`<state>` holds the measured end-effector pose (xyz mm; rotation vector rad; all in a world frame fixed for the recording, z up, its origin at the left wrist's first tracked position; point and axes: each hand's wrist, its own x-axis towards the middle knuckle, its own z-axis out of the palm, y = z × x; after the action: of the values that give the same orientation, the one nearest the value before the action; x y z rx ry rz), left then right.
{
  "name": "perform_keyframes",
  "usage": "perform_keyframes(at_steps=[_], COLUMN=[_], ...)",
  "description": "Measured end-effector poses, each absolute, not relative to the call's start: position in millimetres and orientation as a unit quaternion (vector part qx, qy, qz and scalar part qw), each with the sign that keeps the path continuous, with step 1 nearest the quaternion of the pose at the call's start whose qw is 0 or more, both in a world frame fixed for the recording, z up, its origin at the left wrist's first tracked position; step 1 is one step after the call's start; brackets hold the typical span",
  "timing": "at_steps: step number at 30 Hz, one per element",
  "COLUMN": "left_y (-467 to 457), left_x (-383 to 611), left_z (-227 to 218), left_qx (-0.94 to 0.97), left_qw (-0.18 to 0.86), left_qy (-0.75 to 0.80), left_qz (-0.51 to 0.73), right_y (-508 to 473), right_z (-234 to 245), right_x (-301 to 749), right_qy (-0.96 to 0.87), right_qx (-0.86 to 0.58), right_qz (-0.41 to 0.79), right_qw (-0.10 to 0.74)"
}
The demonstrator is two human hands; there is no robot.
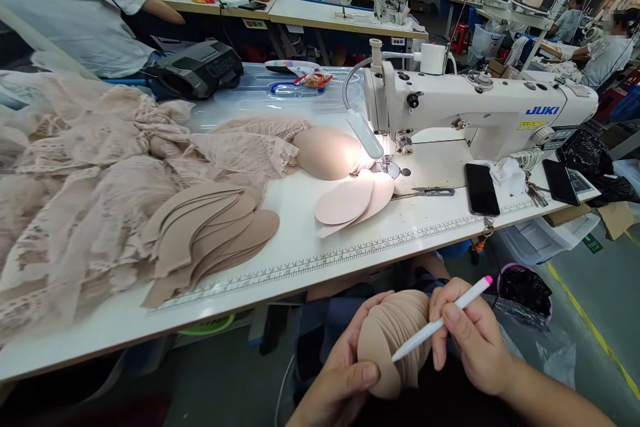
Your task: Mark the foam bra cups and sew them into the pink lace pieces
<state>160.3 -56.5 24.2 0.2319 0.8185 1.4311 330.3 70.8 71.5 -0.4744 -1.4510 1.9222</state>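
Note:
Over my lap, my left hand [345, 373] is closed round a thick stack of beige fabric pads [400, 320], its thumb pressing the front one. My right hand [473, 333] pinches a white marker pen [425, 332] with a pink end pointing up and away. The pen's tip is at the face of the front pad; whether it touches I cannot tell. On the table lie a fanned pile of darker beige pads [215, 233] and a few pale pink oval pads [345, 202]. A moulded beige cup [327, 152] with lace rests near the sewing machine's needle area.
The JUKI sewing machine [480, 103] stands at the table's right half. Thread snips [425, 192], a black phone [481, 189] and a second phone [561, 181] lie before it. Lace garments [100, 180] heap on the left. A ruler strip [350, 250] runs along the front edge. Other people sit beyond.

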Motion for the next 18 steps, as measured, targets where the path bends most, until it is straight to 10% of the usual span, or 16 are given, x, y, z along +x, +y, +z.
perform_keyframes(at_steps=[6, 13, 18], left_y=[-55.0, -53.5, -40.9], left_x=[150.5, 121.4, 139.8], left_z=[32.7, 42.0, 64.5], left_qx=[0.173, 0.467, 0.395], left_qw=[0.64, 0.43, 0.265], left_qy=[0.409, 0.565, 0.563], left_qz=[0.627, 0.527, 0.676], right_y=[91.6, 101.8, 95.9], right_z=[80.3, 104.8, 94.4], right_x=[340.5, 324.9, 313.5], right_qy=[-0.602, -0.754, -0.708], right_qx=[-0.185, -0.184, -0.204], right_qz=[0.687, 0.612, 0.633], right_qw=[0.361, 0.151, 0.239])
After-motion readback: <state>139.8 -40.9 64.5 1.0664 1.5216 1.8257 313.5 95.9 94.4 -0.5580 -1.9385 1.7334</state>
